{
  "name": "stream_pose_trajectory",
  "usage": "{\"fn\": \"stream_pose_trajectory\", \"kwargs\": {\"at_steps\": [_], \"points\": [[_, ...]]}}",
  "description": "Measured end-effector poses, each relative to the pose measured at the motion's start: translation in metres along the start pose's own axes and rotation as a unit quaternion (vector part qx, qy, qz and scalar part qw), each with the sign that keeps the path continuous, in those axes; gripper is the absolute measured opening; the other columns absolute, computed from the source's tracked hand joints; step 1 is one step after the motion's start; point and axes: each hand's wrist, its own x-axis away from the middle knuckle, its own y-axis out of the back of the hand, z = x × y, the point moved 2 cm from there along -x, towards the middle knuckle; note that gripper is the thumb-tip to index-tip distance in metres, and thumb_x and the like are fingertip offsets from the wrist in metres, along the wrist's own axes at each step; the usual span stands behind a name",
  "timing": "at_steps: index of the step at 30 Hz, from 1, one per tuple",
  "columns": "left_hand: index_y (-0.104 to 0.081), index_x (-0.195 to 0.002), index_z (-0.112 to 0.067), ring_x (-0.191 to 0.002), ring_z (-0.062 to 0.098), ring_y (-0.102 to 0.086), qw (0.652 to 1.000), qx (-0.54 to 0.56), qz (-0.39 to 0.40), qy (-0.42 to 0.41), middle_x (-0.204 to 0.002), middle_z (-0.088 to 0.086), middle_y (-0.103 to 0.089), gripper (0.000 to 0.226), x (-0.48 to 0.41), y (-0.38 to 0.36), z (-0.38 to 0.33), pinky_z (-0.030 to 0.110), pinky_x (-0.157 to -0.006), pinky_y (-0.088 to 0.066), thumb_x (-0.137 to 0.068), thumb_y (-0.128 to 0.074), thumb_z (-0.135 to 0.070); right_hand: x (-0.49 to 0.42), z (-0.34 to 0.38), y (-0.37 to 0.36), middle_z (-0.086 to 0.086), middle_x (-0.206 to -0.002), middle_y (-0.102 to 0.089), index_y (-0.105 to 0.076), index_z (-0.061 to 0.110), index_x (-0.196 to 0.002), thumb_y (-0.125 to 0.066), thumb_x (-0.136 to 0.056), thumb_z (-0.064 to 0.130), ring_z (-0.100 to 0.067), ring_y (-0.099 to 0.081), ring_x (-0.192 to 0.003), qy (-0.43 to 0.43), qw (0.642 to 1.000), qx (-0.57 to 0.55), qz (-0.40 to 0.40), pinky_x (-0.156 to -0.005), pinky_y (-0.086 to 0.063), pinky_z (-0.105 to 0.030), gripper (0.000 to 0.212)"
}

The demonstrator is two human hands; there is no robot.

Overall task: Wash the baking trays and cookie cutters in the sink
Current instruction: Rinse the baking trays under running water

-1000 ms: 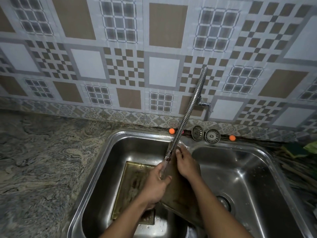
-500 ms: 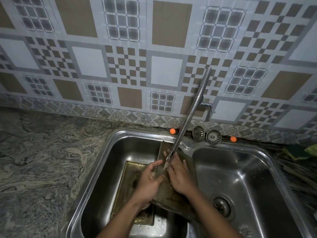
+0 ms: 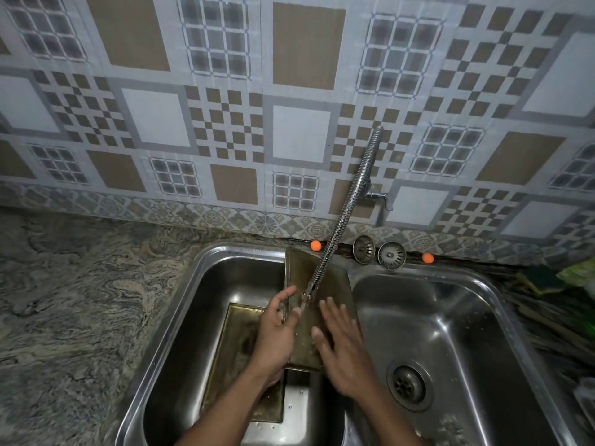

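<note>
Against the frame half a second earlier, the tray (image 3: 325,278) is seen pushed further back, so that its far edge now reaches the back rim of the sink (image 3: 206,256), where before it stopped short of it. The right hand (image 3: 342,347) has been drawn a little towards the person, and its fingers, then close together under the nozzle, are now spread. The left hand (image 3: 276,331) is found at the same left edge as before.

The tray is held tilted over the divider between the two basins, far end high and near end low. Its left edge is gripped by the left hand: the thumb is laid over the upper face and the fingers are curled round the rim, the index finger pointing up along it. The right hand is laid flat and open on the lower half of the upper face, with nothing held in it. The tray thus lies between the two hands, most of its length extending beyond them towards the wall (image 3: 302,130).

Water is let fall from the hose (image 3: 349,209) onto the tray just beyond the left thumb. A second tray (image 3: 236,344) is seen flat on the floor of the left basin, partly hidden under the left forearm. The drain (image 3: 407,384) of the right basin is uncovered. Two strainers (image 3: 363,249) and two orange balls (image 3: 315,245) are set along the back ledge, and the counter (image 3: 80,300) is seen at the left
</note>
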Motion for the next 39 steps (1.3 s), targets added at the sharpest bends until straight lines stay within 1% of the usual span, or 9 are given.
{"fn": "stream_pose_trajectory", "kwargs": {"at_steps": [3, 6, 8, 12, 16, 21, 29, 35, 39], "points": [[-0.043, -0.143, -0.031, -0.105, 0.03, -0.066, 1.0, -0.018, 0.012, -0.002, -0.122, 0.012, -0.068, 0.052, 0.004, 0.0, 0.0, 0.044, -0.095, -0.052, -0.098, -0.053, -0.006, -0.017, -0.032, 0.004, 0.001, -0.163, -0.007, -0.016, 0.02, -0.154, -0.028, -0.099, 0.054, -0.013, -0.001, -0.15, -0.152, 0.986, -0.064, -0.012, -0.122, -0.004, -0.033, 0.065], [-0.019, -0.15, -0.038, -0.092, -0.007, -0.065, 0.998, 0.002, 0.057, 0.018, -0.124, -0.015, -0.063, 0.066, 0.009, -0.011, -0.001, 0.01, -0.078, -0.049, -0.1, -0.05, -0.008, -0.021, -0.016, 0.001, 0.005, -0.162, -0.009, -0.02, 0.024, -0.154, -0.028, -0.1, 0.053, -0.01, -0.003, -0.149, -0.112, 0.986, -0.121, -0.002, -0.122, -0.005, -0.036, 0.062], [-0.046, -0.14, -0.02, -0.096, -0.003, -0.068, 0.995, 0.028, 0.085, 0.036, -0.125, -0.001, -0.066, 0.04, 0.014, -0.023, -0.006, 0.011, -0.077, -0.051, -0.101, -0.046, -0.009, -0.02, 0.014, 0.006, 0.009, -0.16, -0.019, -0.026, 0.032, -0.152, -0.026, -0.095, 0.063, -0.001, -0.015, -0.146, -0.076, 0.963, -0.257, -0.011, -0.122, -0.013, -0.034, 0.065], [-0.064, -0.125, -0.013, -0.106, 0.012, -0.067, 0.991, 0.013, 0.126, 0.041, -0.119, 0.004, -0.071, 0.03, 0.016, -0.032, -0.006, 0.021, -0.085, -0.053, -0.103, -0.043, -0.019, -0.018, 0.038, 0.02, -0.01, -0.131, -0.061, -0.054, 0.016, -0.136, -0.048, -0.094, 0.055, -0.021, -0.058, -0.121, -0.115, 0.819, -0.562, -0.018, -0.103, -0.046, -0.039, 0.057], [-0.064, -0.12, -0.036, -0.123, -0.003, -0.052, 0.967, -0.177, 0.165, -0.077, -0.132, -0.009, -0.061, 0.034, 0.01, -0.019, 0.004, 0.021, -0.111, -0.038, -0.094, -0.062, -0.015, -0.011, 0.03, 0.027, -0.025, -0.119, -0.063, -0.048, 0.004, -0.137, -0.065, -0.085, 0.017, -0.035, -0.064, -0.107, -0.155, 0.669, -0.727, 0.018, -0.094, -0.053, -0.045, 0.056], [-0.058, -0.128, -0.043, -0.146, 0.019, -0.02, 0.871, -0.473, -0.03, -0.128, -0.154, -0.014, -0.029, 0.059, 0.005, 0.02, 0.016, 0.043, -0.118, -0.02, -0.075, -0.062, -0.068, -0.009, 0.017, 0.027, -0.018, -0.108, -0.071, -0.057, 0.015, -0.125, -0.038, -0.096, -0.003, -0.028, -0.072, -0.083, -0.185, 0.712, -0.677, -0.03, -0.065, -0.06, -0.038, 0.039], [-0.058, -0.121, -0.038, -0.105, 0.003, -0.054, 0.962, -0.272, 0.002, -0.022, -0.126, -0.012, -0.051, 0.06, -0.012, 0.055, 0.002, 0.001, -0.077, -0.036, -0.072, -0.086, -0.017, -0.017, -0.004, 0.009, 0.001, -0.147, -0.047, -0.033, 0.035, -0.148, -0.056, -0.097, 0.015, -0.012, -0.046, -0.134, -0.106, 0.914, -0.378, -0.101, -0.113, -0.036, -0.042, 0.06], [-0.056, -0.127, -0.042, -0.105, -0.007, -0.052, 0.953, -0.295, 0.0, -0.075, -0.115, -0.025, -0.048, 0.061, -0.012, 0.055, -0.002, 0.009, -0.089, -0.043, -0.08, -0.078, -0.009, -0.023, 0.01, -0.019, 0.018, -0.121, -0.058, -0.025, 0.032, -0.149, -0.067, -0.09, 0.026, 0.008, -0.057, -0.106, -0.119, 0.937, -0.313, -0.101, -0.089, -0.046, -0.011, 0.073], [-0.056, -0.13, -0.035, -0.107, 0.001, -0.051, 0.943, -0.325, 0.004, -0.075, -0.116, -0.017, -0.048, 0.058, -0.014, 0.044, -0.006, -0.002, -0.08, -0.036, -0.082, -0.073, -0.007, -0.025, 0.004, -0.017, 0.01, -0.119, -0.064, -0.041, 0.03, -0.141, -0.064, -0.091, 0.032, -0.011, -0.061, -0.108, -0.159, 0.925, -0.322, -0.122, -0.091, -0.05, -0.028, 0.055]]}}
